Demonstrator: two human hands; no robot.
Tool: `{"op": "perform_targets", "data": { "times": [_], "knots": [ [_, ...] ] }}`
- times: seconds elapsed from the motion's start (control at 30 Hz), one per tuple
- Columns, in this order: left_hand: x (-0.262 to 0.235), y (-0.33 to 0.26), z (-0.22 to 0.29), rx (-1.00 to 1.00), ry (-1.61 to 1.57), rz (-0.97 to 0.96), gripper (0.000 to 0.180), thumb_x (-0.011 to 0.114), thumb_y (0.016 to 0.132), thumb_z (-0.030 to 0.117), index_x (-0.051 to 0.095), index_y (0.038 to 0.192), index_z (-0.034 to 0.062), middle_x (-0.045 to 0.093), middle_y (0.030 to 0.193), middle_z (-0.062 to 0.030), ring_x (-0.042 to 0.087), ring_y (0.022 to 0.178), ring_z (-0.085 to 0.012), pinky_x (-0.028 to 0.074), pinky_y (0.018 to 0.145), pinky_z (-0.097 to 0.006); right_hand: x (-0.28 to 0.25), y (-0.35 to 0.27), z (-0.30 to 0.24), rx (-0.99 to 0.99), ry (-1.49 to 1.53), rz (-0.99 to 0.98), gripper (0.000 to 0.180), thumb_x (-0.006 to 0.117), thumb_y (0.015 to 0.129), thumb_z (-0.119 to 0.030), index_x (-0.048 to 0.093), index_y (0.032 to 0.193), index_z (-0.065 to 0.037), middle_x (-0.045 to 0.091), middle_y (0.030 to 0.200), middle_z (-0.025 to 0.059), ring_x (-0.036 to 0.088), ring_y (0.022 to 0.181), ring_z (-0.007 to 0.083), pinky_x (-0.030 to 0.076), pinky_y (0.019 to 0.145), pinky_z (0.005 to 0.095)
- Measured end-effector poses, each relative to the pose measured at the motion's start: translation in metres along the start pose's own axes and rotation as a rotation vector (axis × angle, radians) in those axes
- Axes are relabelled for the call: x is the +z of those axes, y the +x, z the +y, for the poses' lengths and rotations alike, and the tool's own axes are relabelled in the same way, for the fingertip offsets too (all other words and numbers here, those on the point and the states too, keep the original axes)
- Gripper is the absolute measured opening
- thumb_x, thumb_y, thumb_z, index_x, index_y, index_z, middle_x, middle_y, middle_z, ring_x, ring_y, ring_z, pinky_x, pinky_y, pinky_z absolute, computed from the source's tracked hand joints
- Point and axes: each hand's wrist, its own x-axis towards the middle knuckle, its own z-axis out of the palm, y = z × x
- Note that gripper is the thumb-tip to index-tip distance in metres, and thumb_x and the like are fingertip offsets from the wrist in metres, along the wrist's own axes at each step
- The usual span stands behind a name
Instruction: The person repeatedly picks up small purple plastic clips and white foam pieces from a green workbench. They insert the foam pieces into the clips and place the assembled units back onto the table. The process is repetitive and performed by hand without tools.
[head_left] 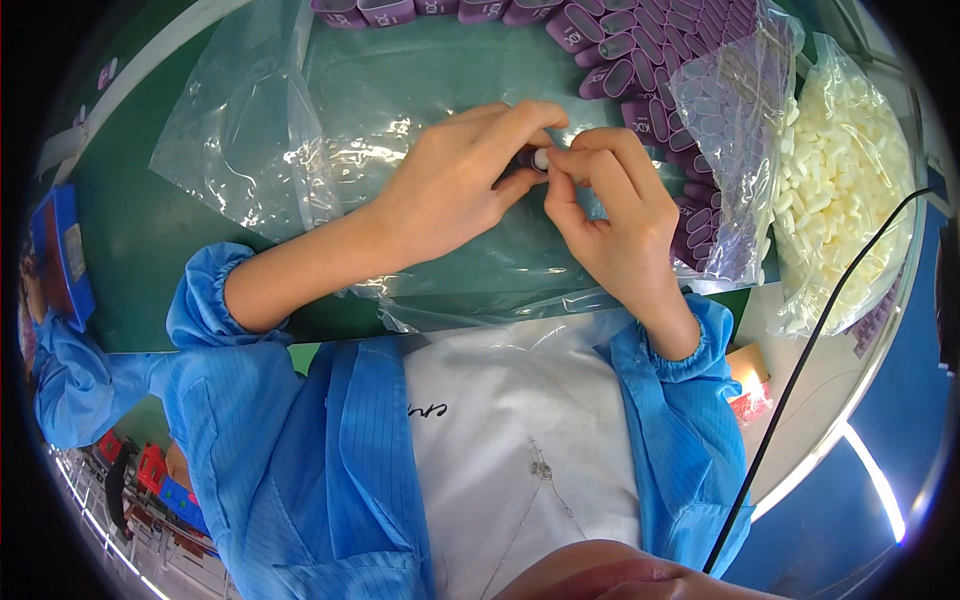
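My left hand (455, 175) is closed around a small dark purple oval sleeve (526, 156), mostly hidden by the fingers. A small white plug-like piece (541, 159) shows at the sleeve's right end. My right hand (622, 205) pinches at this white piece, thumb and forefinger together against it. Both hands are held above a clear plastic sheet (440, 262) on the green table. Close to the right hand stand many purple oval sleeves (648, 50), packed side by side with their hollow ends showing.
A clear bag (745, 130) covers part of the purple sleeves. To its right sits a bag of cream-white pieces (840, 175). More purple sleeves (388, 10) line the far edge. A black cable (800, 365) crosses at right. A co-worker's blue sleeve (75, 385) and a blue bin (66, 255) are at left.
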Motion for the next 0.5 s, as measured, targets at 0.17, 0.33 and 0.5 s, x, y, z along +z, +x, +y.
{"op": "perform_targets", "data": {
  "times": [0.17,0.33,0.5],
  "knots": [
    [-0.001,0.002,0.001,-0.022,-0.018,-0.012,0.050,0.080,0.072,-0.003,0.060,0.117,0.0081,0.074,0.096,-0.0069,0.072,0.089,-0.0266,0.058,0.076,-0.033,-0.007,0.003,0.001,0.016,0.051,-0.067,0.022,0.075,0.078,0.004,0.069,0.098,-0.001,0.062,0.094,0.0119,0.064,0.077,0.0285,0.053,0.064,0.0360],
    [0.000,0.001,-0.001,-0.024,-0.027,0.000,0.046,0.081,0.073,-0.001,0.061,0.114,0.0077,0.074,0.096,-0.0066,0.073,0.088,-0.0246,0.058,0.075,-0.032,-0.028,0.011,0.006,-0.019,0.091,-0.179,0.022,0.075,0.081,0.001,0.071,0.102,-0.002,0.065,0.097,0.0117,0.065,0.079,0.0284,0.053,0.066,0.0355],
    [0.000,0.002,-0.001,-0.014,-0.006,-0.022,0.045,0.082,0.073,0.000,0.062,0.113,0.0073,0.074,0.095,-0.0068,0.073,0.089,-0.0241,0.058,0.074,-0.031,-0.026,0.005,0.020,-0.190,0.010,-0.100,0.026,0.075,0.074,0.005,0.071,0.099,0.002,0.066,0.092,0.0118,0.063,0.075,0.0272,0.052,0.063,0.0349]
  ]
}}
